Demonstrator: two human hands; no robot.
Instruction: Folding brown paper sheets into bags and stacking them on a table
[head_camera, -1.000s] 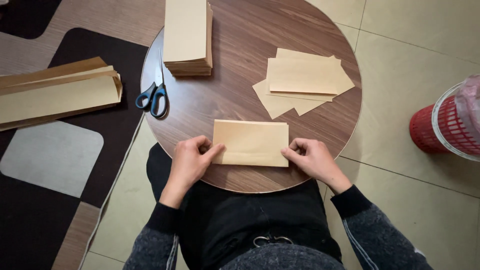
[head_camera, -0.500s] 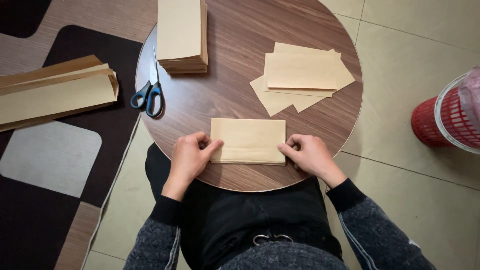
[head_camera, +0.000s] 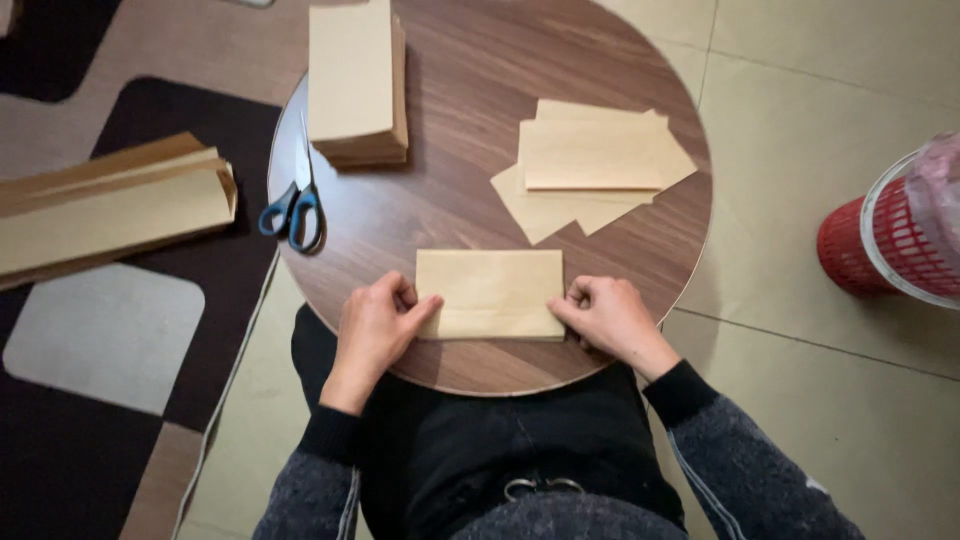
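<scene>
The person is sitting right up against the round wooden desk (head_camera: 480, 60), dark trousers and grey-flecked sleeves nearest to where I am standing. Both hands are resting on the near edge of the desk, one at each end of a folded sheet of tan paper (head_camera: 490, 293). The left hand (head_camera: 375, 330) is pressing its curled fingers against the sheet's left end, thumb lying along the lower corner; the right hand (head_camera: 610, 318) is doing the same at the right end, fingers bent and pinning the edge flat. Neither hand is lifting the sheet; they are holding it down against the wood.

Compared with a second ago, almost nothing is moving: the sheet is lying in the same spot on the desk, and the hands are keeping to its two ends with only a slight shuffle of the fingertips. That looks to me like a crease being pressed in, the sheet staying put while it is being flattened.

Further out, I am counting one pair of blue-handled scissors (head_camera: 295, 210) near the desk's left rim, one tall stack of tan paper (head_camera: 352, 85) at the far side, and one loose pile of folded sheets (head_camera: 590, 165) to the right; how many sheets it has I cannot tell. Off the desk, one long bundle of paper (head_camera: 110, 210) is lying on the rug, and one red basket (head_camera: 880, 240) is standing on the tiled floor.
</scene>
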